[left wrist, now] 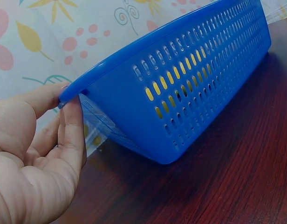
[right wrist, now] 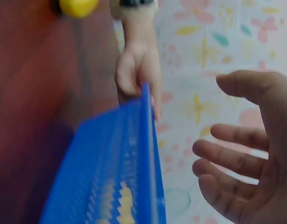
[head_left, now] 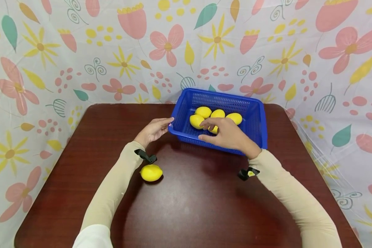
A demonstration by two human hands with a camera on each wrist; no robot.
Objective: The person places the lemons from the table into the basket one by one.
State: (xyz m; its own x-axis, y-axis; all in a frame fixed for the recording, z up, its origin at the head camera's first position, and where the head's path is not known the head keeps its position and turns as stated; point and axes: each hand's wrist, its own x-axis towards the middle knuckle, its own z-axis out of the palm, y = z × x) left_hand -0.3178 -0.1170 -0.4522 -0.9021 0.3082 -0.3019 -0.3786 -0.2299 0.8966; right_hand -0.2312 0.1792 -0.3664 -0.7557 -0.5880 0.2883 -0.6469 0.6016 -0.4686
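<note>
A blue perforated plastic basket (head_left: pixel 262 127) stands toward the back of the table with several yellow lemons (head_left: pixel 203 112) inside. My left hand (head_left: pixel 155 130) pinches the basket's front left corner. In the left wrist view, the left thumb lies over the basket's rim (left wrist: pixel 111 63) and the fingers are beneath it. Over the front part of the basket hovers my right hand (head_left: pixel 224 132), fingers spread and loosely bent, holding nothing. The right wrist view shows the right hand's fingers (right wrist: pixel 232 154) apart from the basket wall. One lemon (head_left: pixel 151 173) lies on the table by the left forearm.
The dark reddish-brown table (head_left: pixel 186 206) has rounded corners. A white curtain (head_left: pixel 186 44) printed with flowers and leaves hangs behind it and along both sides. Black wrist straps (head_left: pixel 145 156) sit over beige sleeves on both arms.
</note>
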